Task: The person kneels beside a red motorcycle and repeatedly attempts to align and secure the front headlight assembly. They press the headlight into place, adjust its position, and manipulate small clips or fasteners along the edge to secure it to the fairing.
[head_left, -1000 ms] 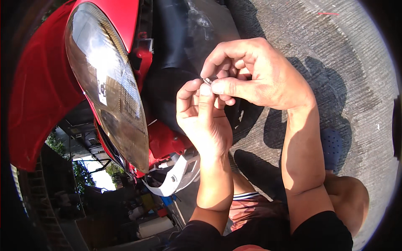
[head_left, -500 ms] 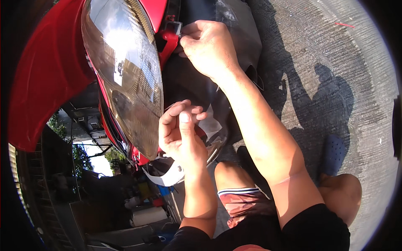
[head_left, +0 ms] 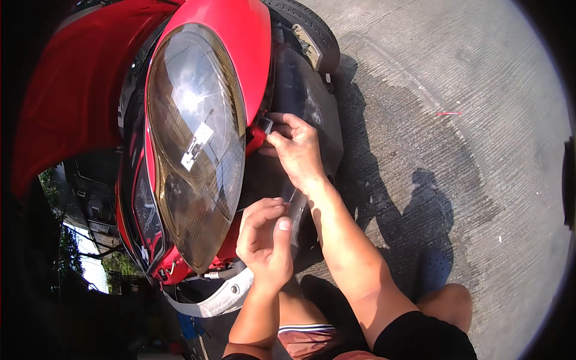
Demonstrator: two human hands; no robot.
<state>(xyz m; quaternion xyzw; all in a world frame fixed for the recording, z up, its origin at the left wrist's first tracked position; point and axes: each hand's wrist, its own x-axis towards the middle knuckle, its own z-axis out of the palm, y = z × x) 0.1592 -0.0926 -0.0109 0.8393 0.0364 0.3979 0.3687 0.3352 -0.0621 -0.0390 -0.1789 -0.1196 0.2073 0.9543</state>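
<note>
In the head view my right hand (head_left: 293, 148) reaches to the front corner of a red car, its fingers and thumb closed at a small squarish grey-and-white piece (head_left: 264, 125). That piece sits against a red bracket (head_left: 255, 139), just below the red fender (head_left: 237, 51). My fingertips partly hide where it meets the bracket. A large clear headlight (head_left: 195, 150) lies to the left of this hand. My left hand (head_left: 264, 240) hovers near the headlight's lower end. Its fingers are loosely curled, the thumb stands apart, and nothing shows in its grasp.
The red hood (head_left: 78, 96) stands raised at the left. A pale curved bumper beam (head_left: 219, 295) runs below the headlight. Behind my right hand are a dark liner (head_left: 309, 99) and a tire (head_left: 306, 21). Rough concrete (head_left: 408, 78) with a thin red stick (head_left: 449, 113) spreads to the right.
The view has shifted, so the car and both hands sit lower and more fender and tire show. My right hand remains at the small piece; my left stays loosely curled.
</note>
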